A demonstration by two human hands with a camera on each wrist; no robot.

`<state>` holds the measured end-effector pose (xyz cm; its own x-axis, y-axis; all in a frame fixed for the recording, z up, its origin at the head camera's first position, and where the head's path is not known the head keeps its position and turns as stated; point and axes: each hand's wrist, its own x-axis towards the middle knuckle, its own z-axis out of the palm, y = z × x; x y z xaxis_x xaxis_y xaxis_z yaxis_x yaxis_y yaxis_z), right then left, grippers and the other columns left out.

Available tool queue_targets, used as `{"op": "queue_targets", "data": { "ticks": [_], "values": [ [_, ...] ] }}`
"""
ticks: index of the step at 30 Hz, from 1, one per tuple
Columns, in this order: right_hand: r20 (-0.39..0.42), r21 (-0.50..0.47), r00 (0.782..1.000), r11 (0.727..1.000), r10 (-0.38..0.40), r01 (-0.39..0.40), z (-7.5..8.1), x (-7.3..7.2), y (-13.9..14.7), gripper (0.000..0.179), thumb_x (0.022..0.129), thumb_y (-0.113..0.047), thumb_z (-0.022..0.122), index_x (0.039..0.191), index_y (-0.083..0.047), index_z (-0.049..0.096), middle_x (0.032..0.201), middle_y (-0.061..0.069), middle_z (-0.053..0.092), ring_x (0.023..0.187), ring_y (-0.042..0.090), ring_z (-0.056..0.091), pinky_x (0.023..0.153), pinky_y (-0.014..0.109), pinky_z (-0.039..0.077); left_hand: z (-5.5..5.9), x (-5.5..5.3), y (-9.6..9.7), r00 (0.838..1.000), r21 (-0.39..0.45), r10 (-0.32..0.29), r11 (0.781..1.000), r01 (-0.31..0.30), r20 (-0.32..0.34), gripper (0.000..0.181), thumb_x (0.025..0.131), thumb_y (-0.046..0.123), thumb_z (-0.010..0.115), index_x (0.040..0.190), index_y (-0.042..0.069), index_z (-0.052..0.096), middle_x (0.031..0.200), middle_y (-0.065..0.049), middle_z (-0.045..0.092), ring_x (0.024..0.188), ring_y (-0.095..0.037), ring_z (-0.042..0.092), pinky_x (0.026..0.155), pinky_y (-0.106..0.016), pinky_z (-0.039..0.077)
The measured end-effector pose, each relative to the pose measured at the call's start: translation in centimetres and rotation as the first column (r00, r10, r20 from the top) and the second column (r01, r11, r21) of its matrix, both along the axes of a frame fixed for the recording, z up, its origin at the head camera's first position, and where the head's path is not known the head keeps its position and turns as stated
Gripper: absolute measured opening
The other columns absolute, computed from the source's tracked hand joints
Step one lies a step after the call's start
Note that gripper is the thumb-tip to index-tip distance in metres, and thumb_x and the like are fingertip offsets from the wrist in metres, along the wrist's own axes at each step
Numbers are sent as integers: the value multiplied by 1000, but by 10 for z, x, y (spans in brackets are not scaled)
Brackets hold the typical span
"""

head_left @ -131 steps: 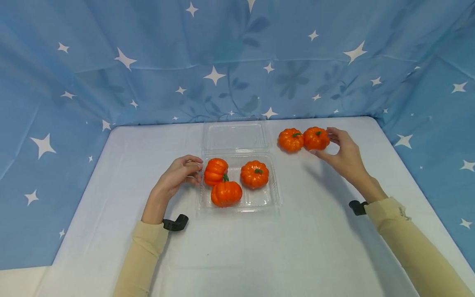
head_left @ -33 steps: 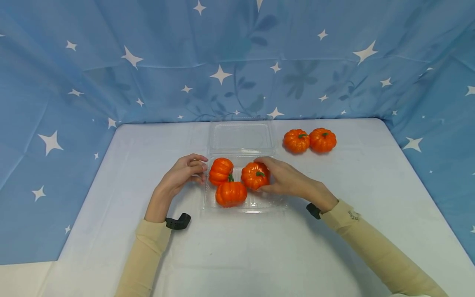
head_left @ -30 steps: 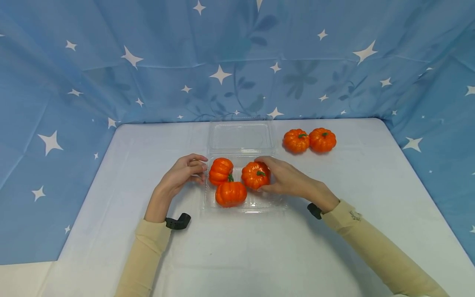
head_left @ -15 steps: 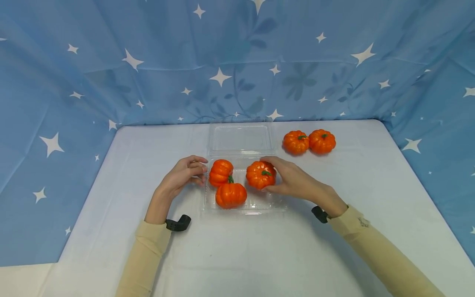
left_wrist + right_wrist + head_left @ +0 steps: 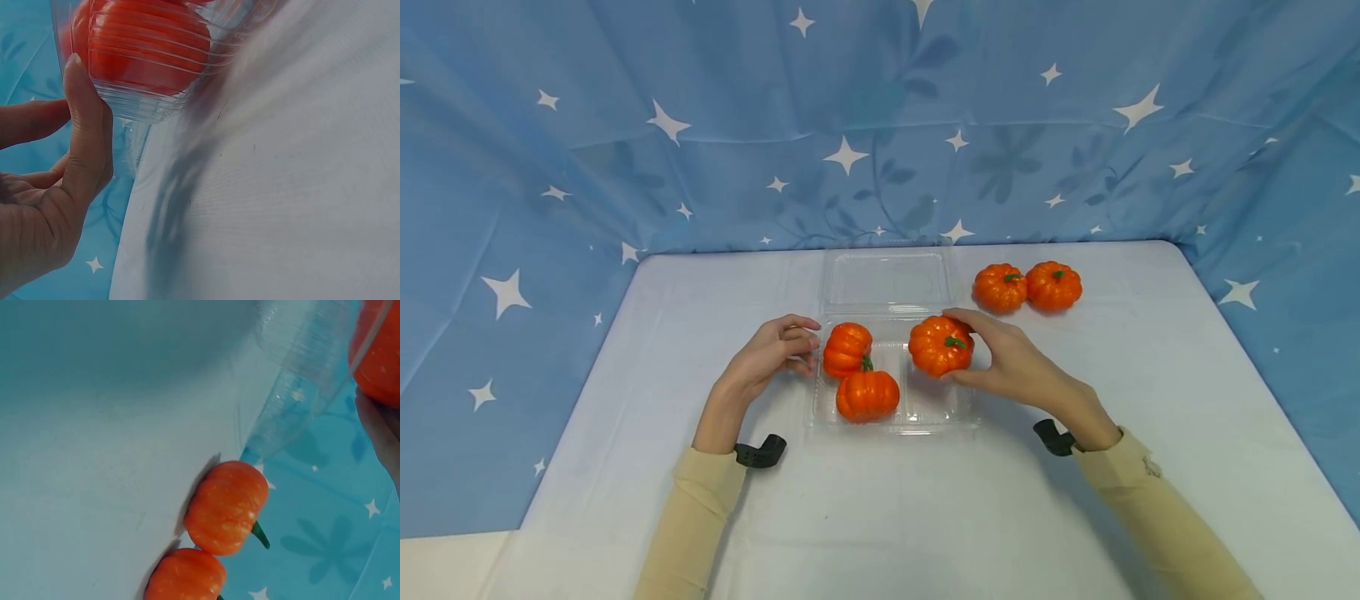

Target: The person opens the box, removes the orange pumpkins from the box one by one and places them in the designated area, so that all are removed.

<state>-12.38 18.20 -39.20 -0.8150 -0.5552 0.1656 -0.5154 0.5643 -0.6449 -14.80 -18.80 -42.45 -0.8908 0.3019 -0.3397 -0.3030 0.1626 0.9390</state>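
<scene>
My right hand pinches a small orange pumpkin with a green stem between thumb and fingers, over the right part of the clear plastic clamshell box. Two other pumpkins lie inside on the left: one at the back and one in front, their stems meeting. My left hand is at the box's left side, fingers loosely bent. In the left wrist view a fingertip rests against the ribbed box wall, with nothing held.
The box's clear lid lies folded back behind it. Two more pumpkins, a left one and a right one, sit side by side at the back right of the white table. A blue starry curtain hangs behind.
My right hand moved from the far-right pumpkin to the one in the box, took hold of it, and has lifted it up and to the right. The left hand stays at the box.
</scene>
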Motion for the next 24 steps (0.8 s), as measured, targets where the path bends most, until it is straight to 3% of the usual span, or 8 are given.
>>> {"op": "queue_targets", "data": {
  "ticks": [8,16,24],
  "values": [
    [-62,-44,996,998,-57,55,2,2,13,82,77,-13,91,148,-3,50,145,13,59,130,34,59,106,55,51,0,0,1,1000,6,0,1000,0,-3,41,103,7,56,139,-9,44,88,-7,62,68,-19,61,65,-29,61],
    [-98,-56,990,994,-102,97,-6,6,24,81,76,-10,91,148,-7,53,149,13,56,135,35,55,104,56,51,-4,1,3,1000,-15,-26,1000,26,-2,44,102,9,58,140,-9,45,89,-10,63,68,-20,63,67,-29,61],
    [-186,-74,978,994,-91,78,-4,0,26,82,73,-8,93,146,-7,55,145,12,60,131,32,58,102,54,52,0,2,1,1000,0,-16,1000,16,-13,44,102,7,57,141,-10,43,91,-11,62,68,-20,62,66,-30,61]
  ]
}}
